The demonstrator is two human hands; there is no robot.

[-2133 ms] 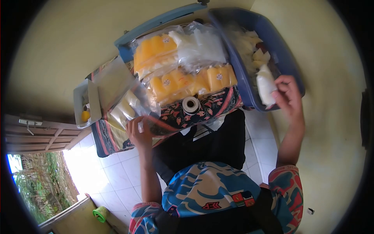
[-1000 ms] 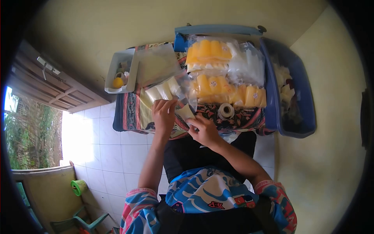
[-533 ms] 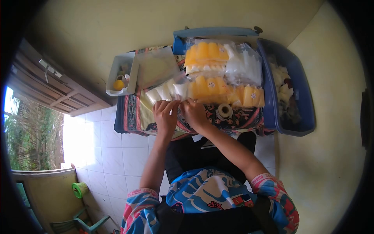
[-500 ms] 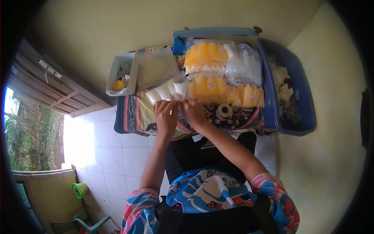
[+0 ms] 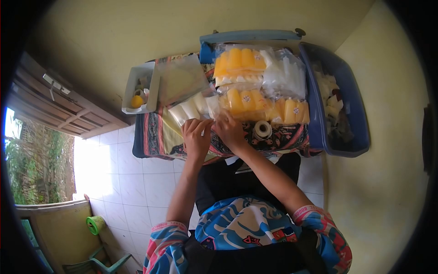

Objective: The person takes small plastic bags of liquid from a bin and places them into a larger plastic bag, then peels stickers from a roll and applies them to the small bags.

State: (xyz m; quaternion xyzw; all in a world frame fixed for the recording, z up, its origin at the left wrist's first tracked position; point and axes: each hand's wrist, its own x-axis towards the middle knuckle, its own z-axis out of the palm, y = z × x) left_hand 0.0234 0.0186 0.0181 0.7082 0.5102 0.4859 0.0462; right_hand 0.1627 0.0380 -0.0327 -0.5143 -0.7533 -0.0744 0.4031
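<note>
At the front of the cloth-covered surface (image 5: 153, 137), both of my hands meet over the clear bag (image 5: 211, 94). Abt 2 secs ago my R hand (image 5: 229, 133) was way over at the blue tub (image 5: 315, 105) w/ a white pkt; now it's back beside my L hand (image 5: 196, 139), and no loose pkt shows btwn them. Means, I'd judge, that pkt has joined the row of white pkts (image 5: 189, 109), which looks like 4 now, tho the near end's partly behind my fingers. L hand: fingers curled, almost closed, tips pinching what I take to be the bag's lip. R hand: fingers bent, just a small gap, tips up against the row's R end; it's blurry, so can't tell if I've got a real grip or I'm only touching. As for looks: pkts are pale, plump, pillow-shaped, lying side by side at a slant, running up from my L hand toward the orange pkts (image 5: 246, 99). Bag's thin, see-thru, a bit shiny & wrinkled round them; its far end lies near the flat plastic sheets (image 5: 182, 77). No label that I can make out on the white ones, unlike the orange. Tape roll (image 5: 263, 136) stands just R of my R hand, not touching.
</note>
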